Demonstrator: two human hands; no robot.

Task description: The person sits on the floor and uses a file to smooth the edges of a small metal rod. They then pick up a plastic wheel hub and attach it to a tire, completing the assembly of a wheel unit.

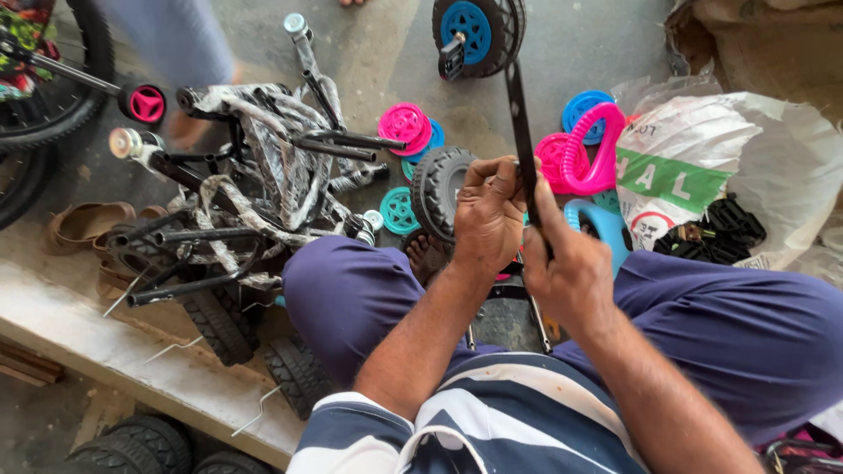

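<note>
My left hand [487, 215] and my right hand [566, 263] are both closed around a flat black metal bar [518, 123] with small holes, held upright between my knees. The bar rises toward a small black wheel with a blue hub [479, 31] lying on the floor. Just left of my left hand stands a black rubber tyre [439, 184]. Below my hands a dark metal part with two thin rods [505, 320] rests between my legs; what it joins to is hidden.
A heap of wrapped black bicycle frames [255, 175] lies at left. Pink and blue plastic wheel discs [408, 127], a pink handle [597, 149], a white sack [702, 167] with black pedals [724, 228], spare tyres [219, 325], sandals [88, 224] and another person's legs [180, 53] surround me.
</note>
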